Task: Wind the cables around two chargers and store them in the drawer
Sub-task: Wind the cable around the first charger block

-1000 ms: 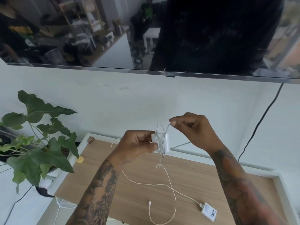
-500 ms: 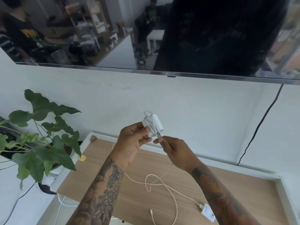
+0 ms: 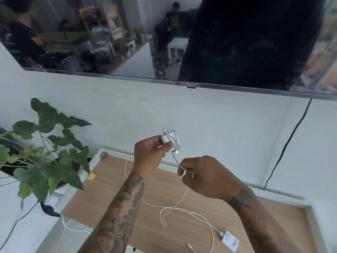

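My left hand (image 3: 152, 152) pinches a small white charger (image 3: 168, 141) held up in front of the wall, with a few turns of white cable around it. My right hand (image 3: 204, 177) sits lower and to the right, its fingers closed on that charger's cable (image 3: 176, 158), which hangs down in a loop to the wooden top. A second white charger (image 3: 230, 241) with a handwritten label lies near the front right of the wood, its own cable (image 3: 198, 215) trailing loosely across the surface.
The wooden top (image 3: 182, 194) has a white raised rim (image 3: 308, 204). A leafy potted plant (image 3: 45, 161) stands at the left. A wall-mounted TV (image 3: 164, 39) hangs above, with a black cord (image 3: 286, 145) running down the wall at right. A small gold disc (image 3: 91, 175) lies near the left rim.
My right hand has swung from above the charger down and to the right, pulling the cable around it. My left hand raised the charger slightly. The slack loop on the wood has shortened.
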